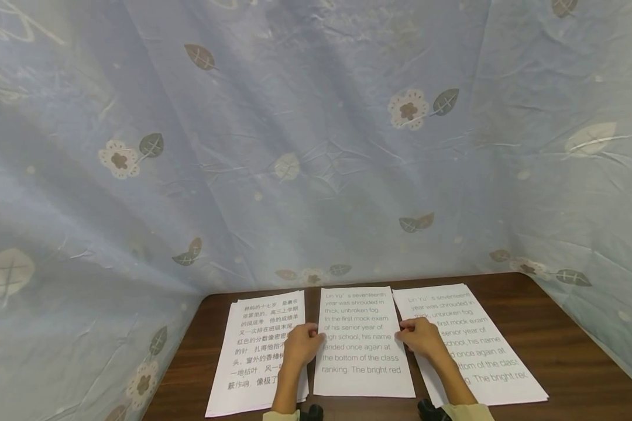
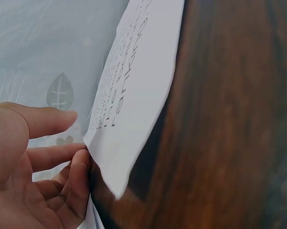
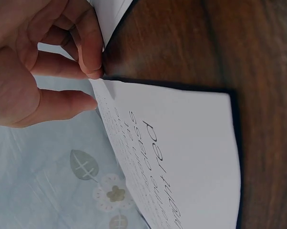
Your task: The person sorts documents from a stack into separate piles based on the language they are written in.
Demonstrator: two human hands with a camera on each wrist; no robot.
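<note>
A white sheet of paper (image 1: 360, 383) printed with large English text lies in the middle of the brown table, between both hands. At its left edge is my left hand (image 1: 301, 346); in the left wrist view the fingertips (image 2: 81, 155) meet the paper's edge while the thumb stands apart above them. My right hand (image 1: 421, 338) is at the opposite edge. There, in the right wrist view, fingertips (image 3: 95, 71) touch the side of the sheet and the thumb reaches over its surface, with a gap between thumb and fingers.
To the left lies a stack of sheets with Chinese text (image 1: 242, 400), partly under the left forearm. Sheets with English text (image 1: 497, 394) lie on the right, overlapped by the right forearm. Behind the wooden table (image 1: 526, 298) hangs a pale blue floral curtain (image 1: 337, 117).
</note>
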